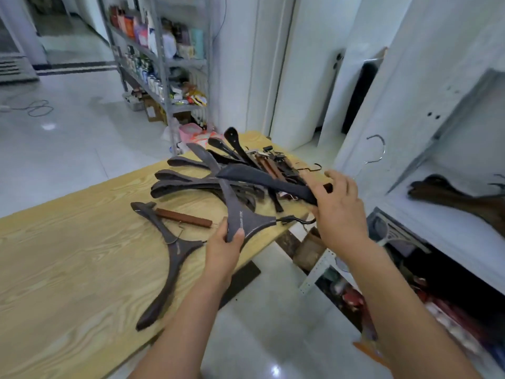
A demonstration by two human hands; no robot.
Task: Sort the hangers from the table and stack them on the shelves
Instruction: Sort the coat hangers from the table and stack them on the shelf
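Note:
A pile of dark wooden hangers (191,181) lies on the light wooden table (68,255). My left hand (226,247) grips the middle of a dark hanger (240,214) lifted above the table's edge. My right hand (338,206) grips the end of another dark hanger (262,177) over the pile's right side. One dark hanger (169,250) lies alone nearer to me, beside a brown wooden bar (183,218). On the white shelf (451,231) to the right lie stacked dark hangers (459,198).
A metal rack with bottles and boxes (161,58) stands behind the table. Clip hangers with brown bars (273,162) lie at the table's far end. A wire hook (378,149) hangs by the shelf unit. Its lower compartment (410,283) holds clutter. White tiled floor surrounds the table.

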